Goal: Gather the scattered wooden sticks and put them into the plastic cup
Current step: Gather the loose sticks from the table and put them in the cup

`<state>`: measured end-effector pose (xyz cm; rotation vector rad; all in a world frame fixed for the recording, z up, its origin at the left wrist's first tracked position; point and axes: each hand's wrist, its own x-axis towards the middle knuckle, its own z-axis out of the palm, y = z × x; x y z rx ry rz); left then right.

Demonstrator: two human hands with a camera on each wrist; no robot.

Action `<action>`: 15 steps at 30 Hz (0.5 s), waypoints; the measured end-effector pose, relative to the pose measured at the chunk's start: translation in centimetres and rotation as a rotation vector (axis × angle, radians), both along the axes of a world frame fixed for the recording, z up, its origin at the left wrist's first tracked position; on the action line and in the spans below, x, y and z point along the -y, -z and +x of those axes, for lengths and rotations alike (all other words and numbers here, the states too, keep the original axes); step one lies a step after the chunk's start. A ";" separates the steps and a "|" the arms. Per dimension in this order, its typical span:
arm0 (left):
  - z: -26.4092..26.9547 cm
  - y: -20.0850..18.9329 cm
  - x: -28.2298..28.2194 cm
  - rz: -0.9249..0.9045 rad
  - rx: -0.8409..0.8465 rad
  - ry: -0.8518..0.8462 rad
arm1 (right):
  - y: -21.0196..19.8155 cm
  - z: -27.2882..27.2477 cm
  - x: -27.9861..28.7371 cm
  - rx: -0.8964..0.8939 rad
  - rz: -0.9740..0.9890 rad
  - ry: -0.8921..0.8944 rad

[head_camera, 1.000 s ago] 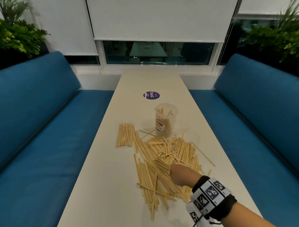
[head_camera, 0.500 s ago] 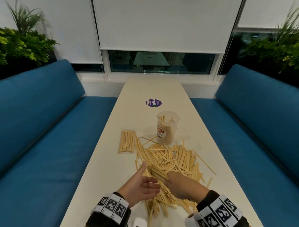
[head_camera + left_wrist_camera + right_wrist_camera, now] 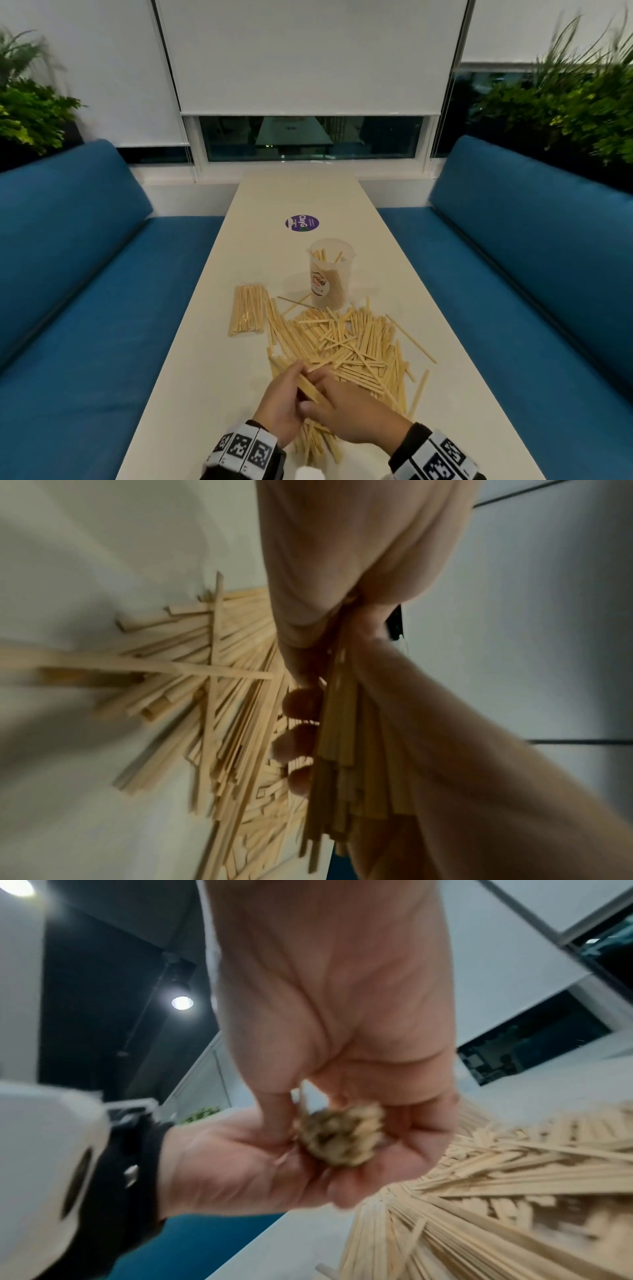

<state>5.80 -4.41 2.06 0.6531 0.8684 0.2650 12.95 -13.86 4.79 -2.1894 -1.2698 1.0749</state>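
Note:
Loose wooden sticks (image 3: 346, 342) lie in a wide heap on the cream table (image 3: 298, 195). Behind the heap stands the clear plastic cup (image 3: 330, 274), upright, with sticks inside. At the heap's near edge both hands meet on a small bundle of sticks (image 3: 310, 389). My right hand (image 3: 320, 399) grips it from the right. My left hand (image 3: 294, 380) cups and closes around it from the left. The right wrist view shows the bundle (image 3: 339, 1137) end-on in my right fist, resting on the left palm (image 3: 232, 1164). In the left wrist view the bundle (image 3: 349, 750) hangs between the two hands.
A sealed packet of sticks (image 3: 247, 313) lies left of the heap. A long thin skewer (image 3: 411, 337) lies at its right edge. A round purple sticker (image 3: 302, 223) sits beyond the cup. Blue sofas (image 3: 102, 308) (image 3: 513, 274) flank the narrow table.
My left hand came into view, reached to the right hand and closed around the bundle. The right hand drew the gathered sticks nearer and to the left.

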 end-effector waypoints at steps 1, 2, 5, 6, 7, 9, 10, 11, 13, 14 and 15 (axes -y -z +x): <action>-0.4 0.0 -0.2 -0.036 -0.014 -0.056 | 0.1 0.3 0.1 -0.028 0.002 -0.041; -0.9 0.1 -0.4 -0.067 -0.015 -0.113 | 0.2 0.5 0.3 -0.056 0.006 -0.062; -2.4 0.8 -1.5 -0.137 0.004 -0.249 | 1.1 1.7 0.7 -0.049 0.013 0.007; -2.9 1.1 -1.9 -0.150 0.008 -0.274 | 1.7 2.0 0.7 0.016 0.011 0.045; -3.4 1.6 -2.4 -0.156 0.008 -0.286 | 2.2 2.2 0.7 0.107 0.002 0.074; -4.3 2.3 -3.2 -0.163 0.017 -0.297 | 3.3 2.2 0.7 0.286 -0.033 0.084; -4.7 2.5 -3.4 -0.171 0.027 -0.300 | 3.9 1.9 0.6 0.360 -0.052 0.046; -5.0 2.7 -3.6 -0.182 0.036 -0.301 | 4.5 1.6 0.5 0.425 -0.074 -0.010; -5.4 3.0 -3.8 -0.188 0.053 -0.299 | 5.1 0.8 0.1 0.513 -0.104 -0.085; -5.5 3.0 -3.7 -0.186 0.060 -0.300 | 5.3 0.5 -0.1 0.534 -0.103 -0.086; -5.7 3.0 -3.7 -0.183 0.068 -0.300 | 5.4 0.3 -0.3 0.543 -0.087 -0.071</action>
